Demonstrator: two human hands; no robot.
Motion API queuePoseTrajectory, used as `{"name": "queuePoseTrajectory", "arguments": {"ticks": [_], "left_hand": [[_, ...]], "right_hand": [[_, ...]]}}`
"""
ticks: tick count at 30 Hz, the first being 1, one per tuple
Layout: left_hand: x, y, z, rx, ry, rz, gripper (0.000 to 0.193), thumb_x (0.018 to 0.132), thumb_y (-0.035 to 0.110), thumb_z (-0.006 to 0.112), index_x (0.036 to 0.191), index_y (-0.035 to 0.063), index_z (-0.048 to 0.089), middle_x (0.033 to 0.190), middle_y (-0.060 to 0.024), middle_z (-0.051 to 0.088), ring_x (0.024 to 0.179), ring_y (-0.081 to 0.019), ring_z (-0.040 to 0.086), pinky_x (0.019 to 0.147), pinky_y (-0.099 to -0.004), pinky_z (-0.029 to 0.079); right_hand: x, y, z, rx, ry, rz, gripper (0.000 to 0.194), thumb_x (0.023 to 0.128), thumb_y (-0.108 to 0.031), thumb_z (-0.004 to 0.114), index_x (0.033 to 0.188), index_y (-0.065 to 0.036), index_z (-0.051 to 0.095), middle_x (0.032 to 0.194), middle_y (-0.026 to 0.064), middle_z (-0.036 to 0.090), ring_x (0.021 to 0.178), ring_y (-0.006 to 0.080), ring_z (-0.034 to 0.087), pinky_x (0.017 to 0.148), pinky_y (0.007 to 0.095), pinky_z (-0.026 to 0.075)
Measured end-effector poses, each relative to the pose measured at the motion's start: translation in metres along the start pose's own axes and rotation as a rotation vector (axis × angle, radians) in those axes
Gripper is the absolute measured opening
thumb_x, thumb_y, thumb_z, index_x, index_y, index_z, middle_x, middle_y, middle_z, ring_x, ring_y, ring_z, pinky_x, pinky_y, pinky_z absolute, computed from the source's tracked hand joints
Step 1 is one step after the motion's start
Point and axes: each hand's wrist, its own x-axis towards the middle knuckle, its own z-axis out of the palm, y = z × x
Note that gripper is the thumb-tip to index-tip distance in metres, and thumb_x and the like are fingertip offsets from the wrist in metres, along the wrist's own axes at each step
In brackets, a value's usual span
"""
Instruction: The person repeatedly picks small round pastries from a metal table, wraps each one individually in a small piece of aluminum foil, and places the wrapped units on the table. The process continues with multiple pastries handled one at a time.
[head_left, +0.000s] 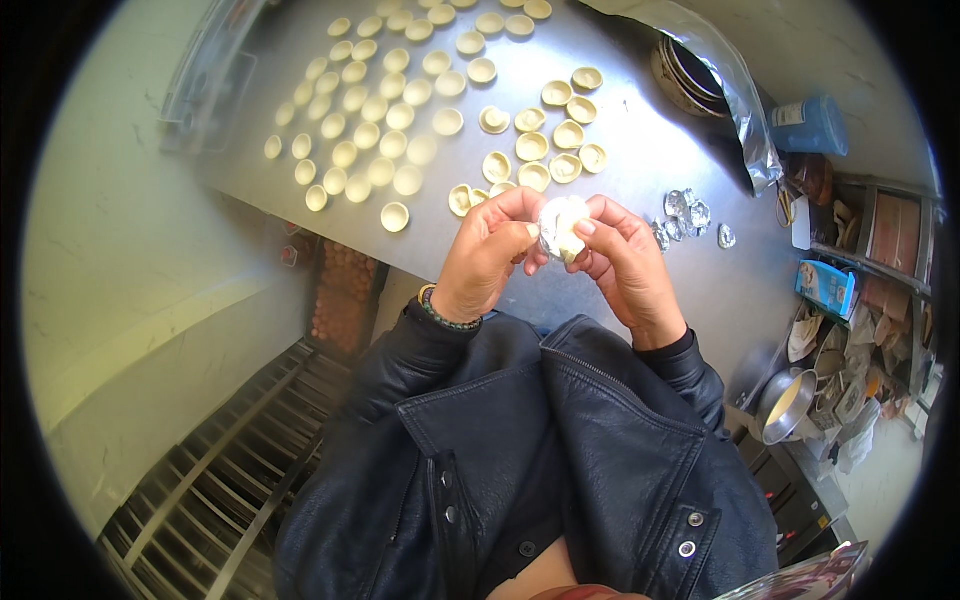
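Above the near edge of a metal table (645, 169), my left hand (491, 247) pinches one side of a small foil cup (552, 225). Pale dough (571, 241) shows at the cup's right side, where the thumb and fingers of my right hand (626, 259) grip it. Just beyond my hands lies a loose group of dough tart shells (533, 177), some dented or misshapen. Rounder, smoother tart shells (393, 144) spread across the left and far part of the table. Several crumpled foil cups (686, 214) lie to the right of my right hand.
A foil or plastic bag (739, 112) and stacked round tins (679, 79) are at the table's far right. Beyond stands a blue plastic container (810, 126). A metal bowl with yellow contents (787, 405) is at lower right. Trays of eggs (341, 296) sit below left, beside a metal rack (225, 480).
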Motion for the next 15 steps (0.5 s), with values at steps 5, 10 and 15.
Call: {"name": "queuePoseTrajectory", "arguments": {"ticks": [5, 10, 15], "left_hand": [[-0.001, -0.01, 0.016, 0.166, 0.052, 0.105, 0.015, 0.097, 0.017, 0.057, 0.108, 0.0061, 0.061, 0.098, -0.0022, 0.068, 0.083, -0.009, 0.061, 0.073, -0.0244, 0.048], [0.005, -0.027, 0.003, -0.598, -0.066, 0.054, 0.033, 0.096, 0.021, 0.057, 0.124, 0.004, 0.061, 0.116, -0.0063, 0.068, 0.099, -0.0123, 0.063, 0.081, -0.0274, 0.05], [0.006, -0.033, 0.004, -0.656, -0.014, 0.027, 0.046, 0.092, 0.021, 0.057, 0.134, 0.0026, 0.059, 0.13, -0.009, 0.066, 0.119, -0.0201, 0.061, 0.102, -0.0357, 0.047]], "right_hand": [[0.005, 0.013, 0.0, -0.175, -0.007, -0.098, 0.025, 0.105, -0.026, 0.072, 0.117, -0.005, 0.065, 0.103, 0.0024, 0.072, 0.09, 0.0086, 0.067, 0.08, 0.0274, 0.057], [0.004, 0.003, 0.012, 0.213, 0.02, -0.026, 0.026, 0.107, -0.027, 0.069, 0.123, -0.007, 0.063, 0.112, 0.0018, 0.071, 0.098, 0.0081, 0.066, 0.081, 0.0264, 0.056], [0.007, 0.016, 0.0, 0.159, 0.071, -0.062, 0.025, 0.108, -0.025, 0.068, 0.125, -0.007, 0.063, 0.116, 0.0015, 0.071, 0.1, 0.0091, 0.068, 0.085, 0.0272, 0.057]]}}
